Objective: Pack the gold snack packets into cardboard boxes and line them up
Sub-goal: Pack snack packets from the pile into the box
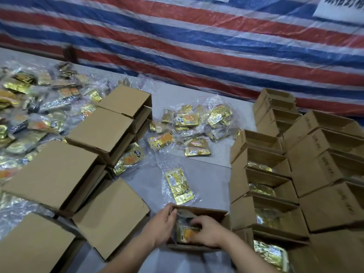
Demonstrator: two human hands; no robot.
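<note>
Striped red, white and blue tarpaulin [197,46] is hanging behind a grey table [206,158] that is carrying the whole packing job. Near the lower edge an open cardboard box [199,210] is sitting, and both hands are working inside it. The left hand [160,227] is curling its fingers over the box's left wall. The right hand [208,230] is pressing bent fingers on a gold snack packet [186,234], which is lying in the box with its long axis running roughly toward and away from the person and its printed orange face upward.

On progress: a row of filled open boxes [262,190] is standing to the right, touching side by side, gold showing in several; a second row [323,164] is standing behind it. To the left, closed-looking boxes [100,131] are stacked. Many packets remain: a loose cluster [189,131] mid-table, one bagged pair [179,186] just beyond the box, and a large heap [29,115] at far left. Judging by this, the task is well begun but far from finished.
</note>
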